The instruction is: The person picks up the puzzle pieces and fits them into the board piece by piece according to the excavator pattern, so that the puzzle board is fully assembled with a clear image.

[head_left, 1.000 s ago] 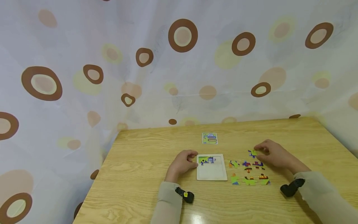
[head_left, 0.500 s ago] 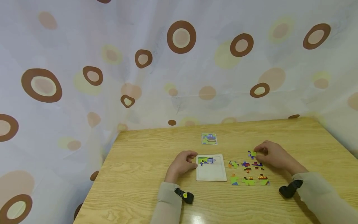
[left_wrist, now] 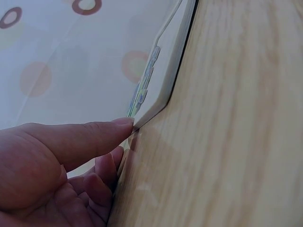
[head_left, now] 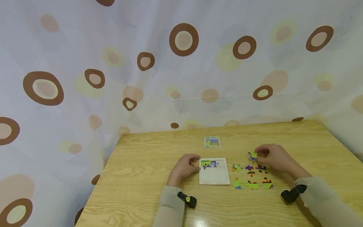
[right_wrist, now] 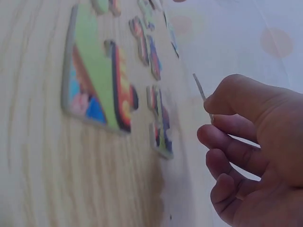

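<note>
A white square tray [head_left: 214, 176] lies on the table with a couple of joined puzzle pieces [head_left: 210, 164] in its upper left corner. My left hand [head_left: 184, 166] grips the tray's left edge; in the left wrist view the thumb of that hand [left_wrist: 71, 156] touches the tray's corner [left_wrist: 158, 101]. Right of the tray, my right hand [head_left: 275, 157] pinches a green and blue puzzle piece [head_left: 252, 155]. The right wrist view shows this piece [right_wrist: 202, 92] edge-on, raised off the table, between thumb and fingers of the hand [right_wrist: 265, 137].
Several loose pieces lie in two rows right of the tray, among them a green one [head_left: 252, 185] and an orange and green one [head_left: 236, 167]. A small picture card [head_left: 212, 142] lies behind the tray. A patterned curtain [head_left: 158, 78] hangs behind the table [head_left: 136, 170].
The right hand has moved slightly left with the puzzle piece, which is now clear of the table. The left hand stays at the tray's edge.
</note>
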